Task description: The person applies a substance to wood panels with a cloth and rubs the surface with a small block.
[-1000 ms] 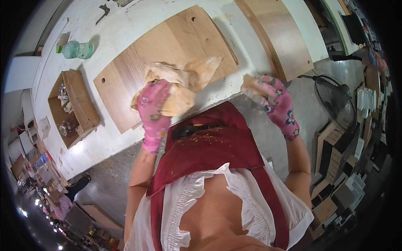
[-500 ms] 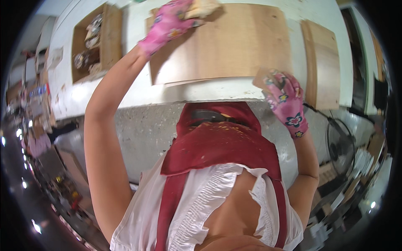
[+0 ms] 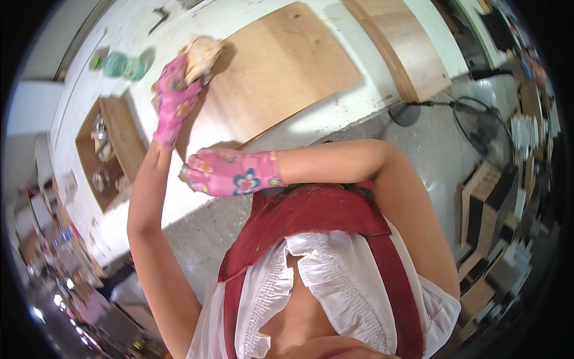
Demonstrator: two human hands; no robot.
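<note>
My left hand (image 3: 177,99), in a pink flowered glove, grips a crumpled cream cloth (image 3: 203,57) at the left end of a pale wooden board (image 3: 281,66). The board lies flat on a white worktable, tilted in view. My right hand (image 3: 224,172), gloved alike, reaches across my body to the table's front edge, just off the board's near left corner. Its fingers are curled, and what they hold is hidden. A tan edge (image 3: 226,145) shows just behind that glove; I cannot tell whether it belongs to something in the hand.
Left on the white worktable (image 3: 70,140) stand an open wooden box (image 3: 122,140) holding clear-wrapped items and a pale green bottle (image 3: 124,66). More wooden boards (image 3: 400,42) lie to the right. Beyond the front edge stands a black fan (image 3: 481,125), with cardboard boxes (image 3: 487,206) near it.
My view has turned, so the table appears tilted. My right hand has swung from the board's right end across to its near left corner. My left hand still grips the cloth.
</note>
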